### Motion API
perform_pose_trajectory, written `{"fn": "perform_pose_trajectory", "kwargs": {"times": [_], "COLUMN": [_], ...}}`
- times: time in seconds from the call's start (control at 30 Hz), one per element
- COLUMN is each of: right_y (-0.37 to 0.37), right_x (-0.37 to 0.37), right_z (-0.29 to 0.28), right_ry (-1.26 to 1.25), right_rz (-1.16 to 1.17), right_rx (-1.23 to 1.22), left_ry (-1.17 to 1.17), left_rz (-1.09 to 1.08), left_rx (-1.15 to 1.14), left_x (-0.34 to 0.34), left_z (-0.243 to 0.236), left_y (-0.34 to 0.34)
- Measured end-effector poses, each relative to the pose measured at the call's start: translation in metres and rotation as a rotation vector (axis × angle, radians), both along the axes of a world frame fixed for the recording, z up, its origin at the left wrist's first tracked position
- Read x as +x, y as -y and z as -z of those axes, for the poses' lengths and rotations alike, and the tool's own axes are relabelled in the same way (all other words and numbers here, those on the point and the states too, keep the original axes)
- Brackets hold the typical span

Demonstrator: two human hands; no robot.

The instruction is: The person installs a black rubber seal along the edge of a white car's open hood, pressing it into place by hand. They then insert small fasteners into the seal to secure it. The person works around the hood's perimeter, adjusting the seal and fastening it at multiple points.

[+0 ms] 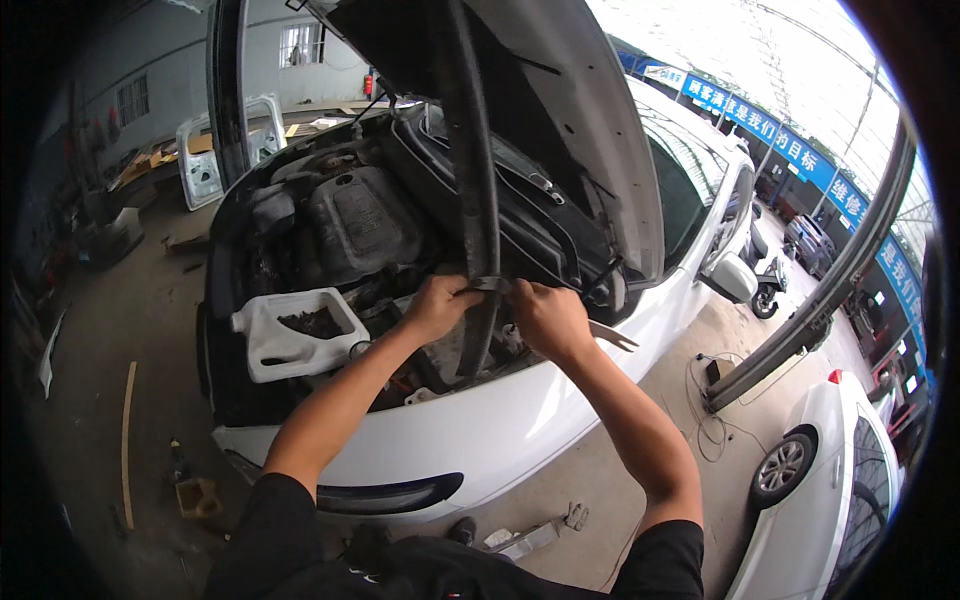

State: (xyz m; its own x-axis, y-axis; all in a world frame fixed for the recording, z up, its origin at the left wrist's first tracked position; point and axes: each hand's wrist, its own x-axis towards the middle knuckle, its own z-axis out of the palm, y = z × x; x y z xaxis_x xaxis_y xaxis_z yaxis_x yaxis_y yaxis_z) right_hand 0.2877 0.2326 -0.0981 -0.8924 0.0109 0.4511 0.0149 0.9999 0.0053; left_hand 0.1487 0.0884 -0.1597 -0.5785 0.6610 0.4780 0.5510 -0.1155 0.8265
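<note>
In front of me a long dark strip (472, 150) runs upright from the top of the view down into the engine bay, before the raised hood (585, 120). My left hand (438, 308) is closed, its thumb and fingers pinching at the strip's left edge. A small grey piece (490, 284) lies across the strip between my hands; its kind is unclear. My right hand (550, 318) is closed at the strip's right side. From behind it sticks out a pale tool with a split end (614, 336), the rest of which is hidden.
A cut-open white plastic jug (300, 335) holding small dark parts sits at the front left of the engine bay, near the engine cover (365, 220). A lift post (820, 300) and another white car (835, 490) stand to the right. A wooden strip (128, 445) lies on the left floor.
</note>
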Motion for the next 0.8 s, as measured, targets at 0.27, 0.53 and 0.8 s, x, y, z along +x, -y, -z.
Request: {"fn": "perform_pose_trajectory", "kwargs": {"times": [0.27,0.53,0.8], "right_y": [0.004,-0.010,-0.017], "right_x": [-0.030,0.003,-0.017], "right_z": [0.025,-0.010,0.016], "right_ry": [-0.046,0.148,-0.369], "right_rz": [0.092,0.051,-0.035], "right_rx": [-0.083,-0.253,0.277], "left_ry": [0.037,-0.167,-0.203], "left_rz": [0.009,0.046,0.204], "left_rx": [0.154,0.041,-0.175], "left_x": [-0.016,-0.023,-0.036], "left_z": [0.019,0.038,0.001], "left_y": [-0.014,-0.025,-0.033]}}
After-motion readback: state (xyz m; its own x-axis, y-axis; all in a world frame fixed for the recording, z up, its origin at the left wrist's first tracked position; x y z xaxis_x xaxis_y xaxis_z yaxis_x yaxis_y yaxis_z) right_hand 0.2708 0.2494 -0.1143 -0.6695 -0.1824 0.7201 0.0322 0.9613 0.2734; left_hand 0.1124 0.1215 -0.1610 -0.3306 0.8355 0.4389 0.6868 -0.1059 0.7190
